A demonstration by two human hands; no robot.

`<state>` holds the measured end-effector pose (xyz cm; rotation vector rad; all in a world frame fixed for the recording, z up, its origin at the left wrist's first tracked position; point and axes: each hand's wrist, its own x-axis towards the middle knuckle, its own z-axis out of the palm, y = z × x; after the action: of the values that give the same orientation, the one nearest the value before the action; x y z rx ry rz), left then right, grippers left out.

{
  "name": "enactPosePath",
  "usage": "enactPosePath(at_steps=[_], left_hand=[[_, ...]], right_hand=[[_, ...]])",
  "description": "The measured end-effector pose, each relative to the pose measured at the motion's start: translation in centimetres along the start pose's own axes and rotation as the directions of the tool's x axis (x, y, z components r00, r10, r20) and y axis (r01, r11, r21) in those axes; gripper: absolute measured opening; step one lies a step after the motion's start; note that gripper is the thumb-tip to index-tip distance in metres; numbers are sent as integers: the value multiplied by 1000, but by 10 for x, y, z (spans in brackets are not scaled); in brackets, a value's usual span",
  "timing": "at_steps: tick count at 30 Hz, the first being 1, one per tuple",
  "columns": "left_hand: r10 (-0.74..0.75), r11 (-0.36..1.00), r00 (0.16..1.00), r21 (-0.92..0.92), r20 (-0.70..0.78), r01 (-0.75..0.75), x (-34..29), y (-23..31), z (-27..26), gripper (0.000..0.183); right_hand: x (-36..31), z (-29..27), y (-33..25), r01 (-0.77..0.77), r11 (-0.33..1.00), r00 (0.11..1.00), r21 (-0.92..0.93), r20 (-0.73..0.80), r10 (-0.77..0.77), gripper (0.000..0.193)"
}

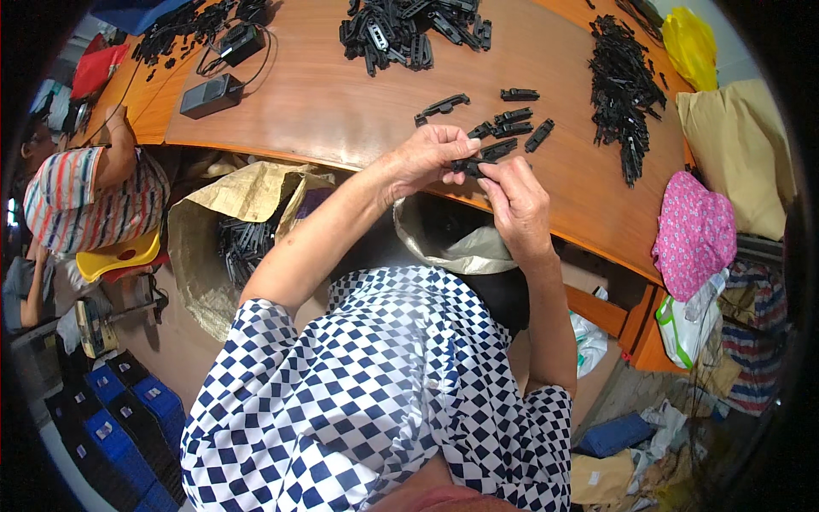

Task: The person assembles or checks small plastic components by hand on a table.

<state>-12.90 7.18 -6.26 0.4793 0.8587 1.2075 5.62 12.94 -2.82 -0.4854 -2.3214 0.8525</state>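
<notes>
Both hands meet over the table's near edge at a small black plastic part (pixel 467 167). My left hand (pixel 426 158) is closed on one end, thumb against fingers. My right hand (pixel 520 203) pinches the other end between thumb and fingertips, which partly hide it. Just beyond the hands, several loose black plastic parts lie on the brown table (pixel 299 94), among them a long one (pixel 442 107), a short one (pixel 519 95) and a slanted one (pixel 540 135).
A heap of black parts (pixel 409 34) lies at the far middle, another heap (pixel 627 94) at the right. Black power adapters (pixel 212 96) with cords sit at the left. Below the edge are open sacks (pixel 230 192). A person in a striped shirt (pixel 64 200) sits at the left.
</notes>
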Motion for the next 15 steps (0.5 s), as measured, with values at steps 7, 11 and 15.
enactPosePath(at_steps=[7, 11, 15], left_hand=[[382, 921, 917, 125, -112, -368, -13, -13, 38, 30], [448, 887, 867, 227, -220, -401, -6, -19, 32, 31], [406, 895, 880, 303, -246, -328, -8, -13, 29, 32]], right_hand=[[5, 17, -3, -254, 871, 924, 421, -159, 347, 10], [11, 28, -4, -285, 839, 901, 463, -170, 399, 9], [15, 26, -5, -306, 864, 908, 401, -150, 391, 9]])
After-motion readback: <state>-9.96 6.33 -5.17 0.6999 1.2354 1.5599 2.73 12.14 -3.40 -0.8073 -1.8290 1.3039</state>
